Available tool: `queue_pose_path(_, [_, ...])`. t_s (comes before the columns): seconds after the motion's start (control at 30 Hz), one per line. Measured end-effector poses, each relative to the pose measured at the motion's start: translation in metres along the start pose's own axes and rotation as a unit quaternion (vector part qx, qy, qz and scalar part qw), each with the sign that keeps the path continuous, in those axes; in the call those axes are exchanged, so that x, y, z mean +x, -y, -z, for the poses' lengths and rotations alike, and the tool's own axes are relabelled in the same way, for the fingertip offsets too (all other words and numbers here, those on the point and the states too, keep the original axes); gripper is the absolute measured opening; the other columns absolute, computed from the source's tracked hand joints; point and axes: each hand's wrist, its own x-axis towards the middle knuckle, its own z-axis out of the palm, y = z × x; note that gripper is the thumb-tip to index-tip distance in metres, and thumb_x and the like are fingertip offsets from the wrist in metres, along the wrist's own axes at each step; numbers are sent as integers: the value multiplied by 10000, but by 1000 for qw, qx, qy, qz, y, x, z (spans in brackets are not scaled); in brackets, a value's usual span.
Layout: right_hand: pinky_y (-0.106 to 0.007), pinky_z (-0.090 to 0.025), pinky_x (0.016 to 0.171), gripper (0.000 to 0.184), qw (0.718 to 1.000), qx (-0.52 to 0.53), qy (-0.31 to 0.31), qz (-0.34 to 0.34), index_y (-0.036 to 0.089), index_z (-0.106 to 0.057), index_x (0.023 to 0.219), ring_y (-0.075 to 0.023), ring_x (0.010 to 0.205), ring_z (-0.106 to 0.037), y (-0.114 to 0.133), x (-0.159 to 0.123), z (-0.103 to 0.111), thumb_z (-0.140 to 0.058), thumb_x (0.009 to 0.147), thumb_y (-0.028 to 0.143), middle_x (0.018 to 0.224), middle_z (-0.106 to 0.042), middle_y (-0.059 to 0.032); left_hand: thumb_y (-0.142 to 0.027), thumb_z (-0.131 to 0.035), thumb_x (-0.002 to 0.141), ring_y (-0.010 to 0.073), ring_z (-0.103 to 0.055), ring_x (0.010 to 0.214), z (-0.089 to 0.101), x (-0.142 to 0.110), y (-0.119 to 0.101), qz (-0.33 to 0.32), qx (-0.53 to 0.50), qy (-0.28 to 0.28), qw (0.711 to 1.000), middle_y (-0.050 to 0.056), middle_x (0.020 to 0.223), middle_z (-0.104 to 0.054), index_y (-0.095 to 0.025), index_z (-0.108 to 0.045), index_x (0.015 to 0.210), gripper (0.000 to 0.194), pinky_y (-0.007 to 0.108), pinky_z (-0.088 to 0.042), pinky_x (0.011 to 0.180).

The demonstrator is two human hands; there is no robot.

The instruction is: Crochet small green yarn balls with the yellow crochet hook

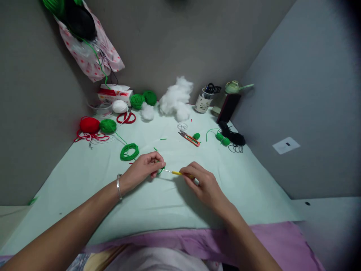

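My left hand [149, 164], with a silver bracelet at the wrist, pinches a small bit of green yarn [160, 171]; its shape is mostly hidden by the fingers. Closed around the yellow handle of a crochet hook [176, 172] is my right hand [200, 180]. The hook's thin metal shaft points left and its tip meets the green yarn at my left fingertips. Just beyond my left hand lies a coil of green yarn [129, 152], with a strand running back to a green ball [108, 126].
Orange thread snips [189, 139] lie mid-table beside a small green piece [196, 136]. Farther back are red scissors [126, 118], white stuffing [176, 99], a red yarn ball [89, 124] and a pen cup [203, 102]. Black yarn [233, 136] lies right, near green balls [222, 139]. Grey walls enclose the table.
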Motion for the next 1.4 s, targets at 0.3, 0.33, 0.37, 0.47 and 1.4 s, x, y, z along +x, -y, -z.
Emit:
queue_pose_path(0.3, [-267, -460, 572, 142, 987, 153, -29, -35, 229, -762, 1001, -151, 713, -625, 19, -17, 10, -621, 1001, 244, 859, -680, -38, -448, -689, 963, 146, -642, 635, -24, -43, -14, -18, -60, 3, 998, -20, 667, -685, -211, -640, 894, 252, 270, -505, 659])
queue_pose_path(0.33, [-272, -466, 577, 142, 987, 151, -33, -32, 230, -762, 1008, -152, 712, -629, 21, -18, 9, -622, 1003, 251, 864, -685, -40, -426, -714, 950, 147, -649, 641, -27, -46, -13, -18, -70, -1, 997, -17, 670, -702, -213, -641, 897, 231, 271, -506, 664])
queue_pose_path(0.37, [-276, -473, 582, 145, 988, 149, -36, -29, 232, -762, 1013, -155, 715, -636, 23, -19, 9, -619, 1008, 255, 870, -690, -42, -408, -729, 941, 149, -657, 645, -29, -48, -12, -15, -80, -6, 997, -13, 678, -718, -213, -644, 901, 216, 274, -509, 670])
queue_pose_path(0.47, [-292, -514, 631, 125, 988, 143, -53, -15, 249, -761, 1028, -168, 748, -665, 27, -23, 12, -640, 1001, 258, 891, -710, -43, -381, -764, 914, 154, -673, 643, -34, -52, -11, -5, -114, -28, 993, 0, 688, -741, -207, -660, 892, 204, 279, -519, 670])
queue_pose_path(1.4, [-311, -573, 711, 197, 885, 402, -233, -40, 293, -807, 1010, -181, 815, -660, 43, -15, -39, -611, 1028, 306, 913, -699, -40, -288, -901, 732, 168, -687, 809, -79, -54, -12, 26, -328, -126, 936, 6, 878, -720, -219, -678, 1006, 361, 311, -566, 831])
